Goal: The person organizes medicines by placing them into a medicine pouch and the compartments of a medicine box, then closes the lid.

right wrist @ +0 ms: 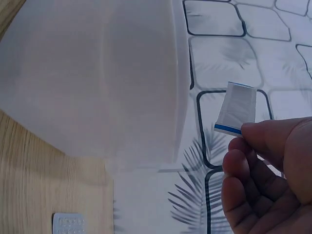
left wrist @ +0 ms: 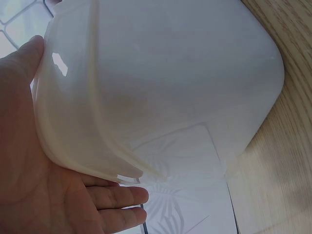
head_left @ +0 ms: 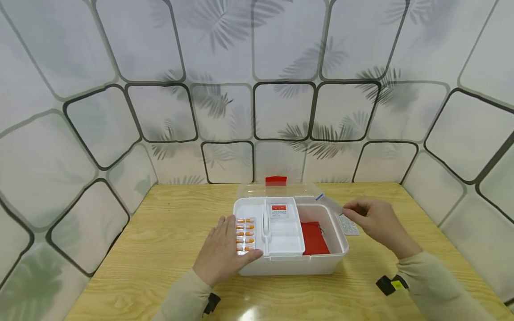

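Observation:
A white plastic medicine box (head_left: 287, 266) stands on the table, its clear lid (head_left: 257, 191) tipped back. My left hand (head_left: 221, 252) rests against the box's left end, fingers extended along the rim; the left wrist view shows the palm beside the box wall (left wrist: 185, 73). Above the right rim, my right hand (head_left: 373, 220) pinches a small white packet with blue ends (right wrist: 236, 107) between thumb and index finger. Inside, a white tray (head_left: 281, 245) holds a blister pack of orange-and-white capsules (head_left: 246, 234) and a red-and-white sachet (head_left: 279, 211). A red pouch (head_left: 314, 238) lies in the right compartment.
A silver blister pack (head_left: 348, 226) lies on the wooden table (head_left: 176, 223) just right of the box. The lid's red latch (head_left: 275, 181) sticks up at the back. Patterned fabric walls (head_left: 281, 111) enclose the table's back and sides.

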Action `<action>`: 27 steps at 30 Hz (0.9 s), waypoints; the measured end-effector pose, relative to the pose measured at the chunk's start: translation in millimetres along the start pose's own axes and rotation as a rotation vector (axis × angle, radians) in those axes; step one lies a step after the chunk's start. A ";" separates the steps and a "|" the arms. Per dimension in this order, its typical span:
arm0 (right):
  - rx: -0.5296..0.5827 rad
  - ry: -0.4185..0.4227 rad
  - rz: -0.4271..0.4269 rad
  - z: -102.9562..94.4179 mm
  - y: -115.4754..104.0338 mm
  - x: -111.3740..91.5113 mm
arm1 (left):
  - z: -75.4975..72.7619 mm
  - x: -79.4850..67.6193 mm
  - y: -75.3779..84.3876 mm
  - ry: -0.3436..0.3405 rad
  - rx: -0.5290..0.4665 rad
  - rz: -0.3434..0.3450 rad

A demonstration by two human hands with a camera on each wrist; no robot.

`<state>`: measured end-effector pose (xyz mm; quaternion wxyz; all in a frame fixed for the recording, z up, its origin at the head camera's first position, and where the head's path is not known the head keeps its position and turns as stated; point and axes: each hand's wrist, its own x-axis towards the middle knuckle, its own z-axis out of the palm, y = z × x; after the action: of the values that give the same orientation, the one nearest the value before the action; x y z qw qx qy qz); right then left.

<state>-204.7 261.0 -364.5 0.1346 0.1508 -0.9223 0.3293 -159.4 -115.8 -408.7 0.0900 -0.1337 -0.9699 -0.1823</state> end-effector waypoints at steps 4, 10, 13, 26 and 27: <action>0.007 -0.011 -0.021 5.5 -8.9 4.4 | 0.2 0.5 0.1 0.004 0.000 0.005; -0.010 -0.039 -0.008 10.1 -24.0 11.1 | 0.0 0.8 0.1 0.005 0.005 0.006; 0.000 -0.059 -0.009 13.1 -31.2 13.9 | -0.1 0.8 -0.2 0.005 0.007 0.007; -0.010 -0.122 -0.129 39.3 -57.6 20.3 | -0.1 -0.1 -0.2 0.000 0.021 0.005; -0.020 -0.129 -0.137 41.5 -59.3 20.3 | -0.1 -0.1 -0.2 -0.001 0.020 0.006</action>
<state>-207.8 186.6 -354.8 0.0984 0.2329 -0.9200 0.2996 -159.3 -116.0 -408.7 0.0916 -0.1359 -0.9713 -0.1722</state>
